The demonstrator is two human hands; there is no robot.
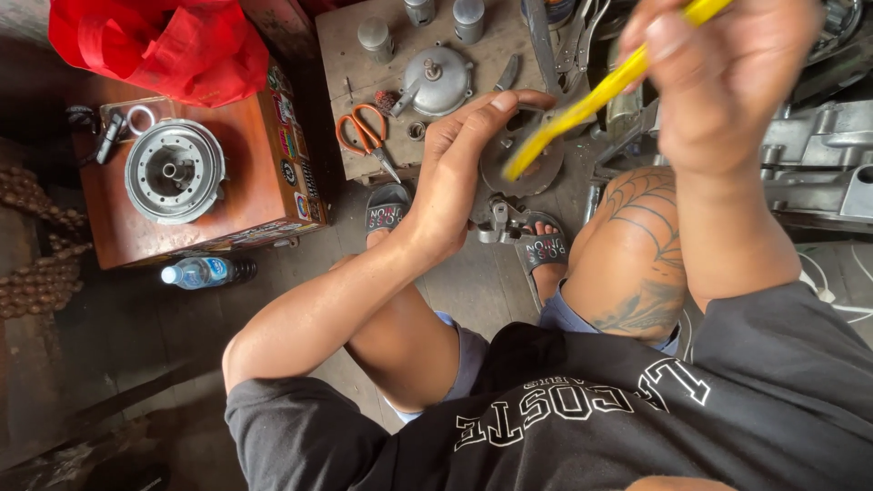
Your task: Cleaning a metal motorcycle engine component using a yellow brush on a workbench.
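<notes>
Over our knees, our left hand (455,173) grips the disc (527,168); our right hand (727,73) grips the yellow tool (591,95), which could slip and poke fingers.

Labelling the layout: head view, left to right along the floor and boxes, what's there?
Water bottle → round metal drum on the wooden box → orange-handled scissors → left hand holding a grey disc → right hand with a yellow tool.

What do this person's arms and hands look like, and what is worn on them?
Both hands are bare: no gloves, rings, watch or wristband show on the left hand or the right hand. Both forearms are uncovered. A black short-sleeved T-shirt with white block lettering on the chest covers the upper arms, its sleeves ending above the elbows. No marks show on either arm.
</notes>
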